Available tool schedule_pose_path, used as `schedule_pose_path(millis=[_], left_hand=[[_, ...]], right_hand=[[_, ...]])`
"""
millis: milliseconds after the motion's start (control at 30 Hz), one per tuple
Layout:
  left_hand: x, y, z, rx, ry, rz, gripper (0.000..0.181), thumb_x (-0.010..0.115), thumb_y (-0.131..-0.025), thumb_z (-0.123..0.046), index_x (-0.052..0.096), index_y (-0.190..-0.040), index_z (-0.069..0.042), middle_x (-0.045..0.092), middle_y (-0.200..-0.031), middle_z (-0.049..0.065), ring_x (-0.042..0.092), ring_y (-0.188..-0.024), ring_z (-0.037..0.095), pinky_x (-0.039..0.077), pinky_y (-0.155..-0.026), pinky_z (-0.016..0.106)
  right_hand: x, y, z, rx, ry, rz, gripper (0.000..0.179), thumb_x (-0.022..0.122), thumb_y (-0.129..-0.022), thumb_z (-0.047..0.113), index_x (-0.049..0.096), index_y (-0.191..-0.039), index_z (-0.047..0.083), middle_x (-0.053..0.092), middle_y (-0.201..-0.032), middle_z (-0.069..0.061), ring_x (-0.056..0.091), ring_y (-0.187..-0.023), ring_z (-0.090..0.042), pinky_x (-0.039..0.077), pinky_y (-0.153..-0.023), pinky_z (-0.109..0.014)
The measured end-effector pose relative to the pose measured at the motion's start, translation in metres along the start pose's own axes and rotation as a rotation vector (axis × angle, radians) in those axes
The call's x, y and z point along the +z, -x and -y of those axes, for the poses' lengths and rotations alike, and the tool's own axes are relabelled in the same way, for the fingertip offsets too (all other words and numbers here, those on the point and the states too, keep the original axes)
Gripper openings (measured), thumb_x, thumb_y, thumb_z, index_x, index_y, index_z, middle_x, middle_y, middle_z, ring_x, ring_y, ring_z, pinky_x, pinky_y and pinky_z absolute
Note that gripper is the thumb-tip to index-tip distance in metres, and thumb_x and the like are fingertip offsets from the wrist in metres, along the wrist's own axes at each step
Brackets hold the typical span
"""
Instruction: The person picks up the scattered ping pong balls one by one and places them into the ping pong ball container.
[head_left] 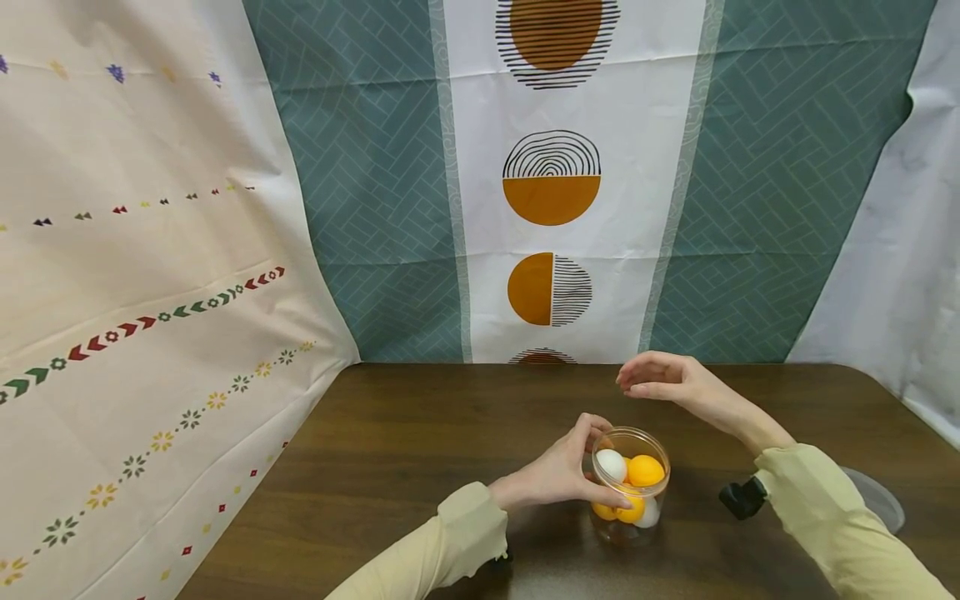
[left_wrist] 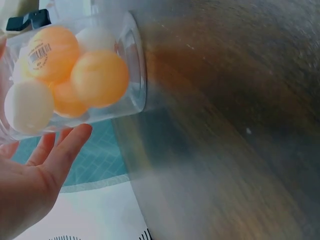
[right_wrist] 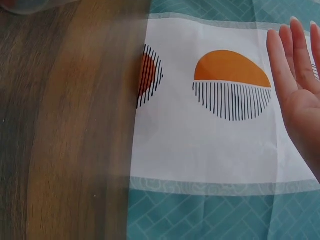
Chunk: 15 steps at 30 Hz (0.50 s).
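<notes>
A clear plastic jar (head_left: 628,533) without a lid on it holds several orange and white ping-pong balls (head_left: 646,471). My left hand (head_left: 558,471) grips the jar from its left side, with the thumb across the near wall and the fingers round the far side. In the left wrist view orange balls (left_wrist: 100,78) and white balls (left_wrist: 29,106) show through the wall; that hand (left_wrist: 40,180) has its fingers against the jar. Up and to the right of the jar, my right hand (head_left: 678,385) hovers with gently bent fingers and holds nothing. The right wrist view shows its fingers (right_wrist: 300,57) extended.
A translucent round lid (head_left: 877,500) lies on the brown wooden table (head_left: 420,442) at the right, partly behind the right sleeve. Patterned cloth (head_left: 375,208) hangs along the table's back edge, and a cream cloth (head_left: 150,350) hangs along the left.
</notes>
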<state>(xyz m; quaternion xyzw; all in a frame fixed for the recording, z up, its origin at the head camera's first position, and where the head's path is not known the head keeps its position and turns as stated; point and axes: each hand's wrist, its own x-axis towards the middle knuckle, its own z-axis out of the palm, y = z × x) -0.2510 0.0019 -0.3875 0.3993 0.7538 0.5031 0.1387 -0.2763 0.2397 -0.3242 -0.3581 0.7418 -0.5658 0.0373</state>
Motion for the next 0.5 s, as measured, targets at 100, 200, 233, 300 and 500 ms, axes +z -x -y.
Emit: schedule_pose_path(millis=[100, 200, 233, 300, 500], left_hand=[[-0.0013, -0.0004, 0.0, 0.007, -0.017, 0.004, 0.07, 0.078, -0.071, -0.013, 0.029, -0.121, -0.018, 0.045, -0.107, -0.006, 0.046, -0.097, 0.009, 0.046, -0.071, 0.023], [-0.0019, -0.0008, 0.0005, 0.014, -0.025, 0.006, 0.071, 0.079, -0.07, -0.013, 0.029, -0.12, -0.018, 0.045, -0.106, -0.006, 0.047, -0.095, 0.007, 0.047, -0.07, 0.022], [-0.0021, -0.0008, 0.0006, 0.015, -0.028, 0.004, 0.071, 0.079, -0.07, -0.013, 0.029, -0.12, -0.018, 0.045, -0.106, -0.006, 0.047, -0.095, 0.007, 0.047, -0.07, 0.022], [-0.0024, -0.0008, 0.0008, 0.018, -0.029, 0.003, 0.071, 0.079, -0.069, -0.012, 0.029, -0.12, -0.018, 0.045, -0.106, -0.006, 0.047, -0.094, 0.007, 0.047, -0.07, 0.022], [-0.0094, 0.0008, 0.0001, 0.009, -0.043, 0.003, 0.07, 0.078, -0.072, -0.017, 0.028, -0.122, -0.017, 0.042, -0.109, -0.003, 0.047, -0.097, 0.008, 0.046, -0.073, 0.023]], right_hand=[[-0.0014, 0.001, -0.001, 0.003, 0.012, -0.018, 0.026, 0.054, -0.09, 0.003, 0.052, -0.116, -0.001, 0.056, -0.109, -0.019, 0.054, -0.1, -0.032, 0.043, -0.085, -0.033], [-0.0028, 0.002, -0.0024, 0.014, 0.025, -0.034, 0.026, 0.054, -0.09, 0.004, 0.052, -0.116, -0.001, 0.056, -0.109, -0.019, 0.054, -0.1, -0.03, 0.043, -0.085, -0.033], [-0.0032, 0.0023, -0.0031, 0.018, 0.03, -0.038, 0.027, 0.055, -0.09, 0.004, 0.052, -0.116, 0.0, 0.056, -0.109, -0.018, 0.054, -0.1, -0.03, 0.043, -0.085, -0.032], [-0.0041, 0.0029, -0.0047, 0.025, 0.037, -0.045, 0.027, 0.055, -0.09, 0.005, 0.052, -0.116, 0.0, 0.057, -0.109, -0.018, 0.054, -0.1, -0.03, 0.043, -0.085, -0.032], [-0.0069, 0.0049, -0.0093, 0.045, 0.065, -0.076, 0.03, 0.057, -0.089, 0.007, 0.051, -0.117, -0.001, 0.057, -0.11, -0.017, 0.055, -0.1, -0.028, 0.044, -0.084, -0.033]])
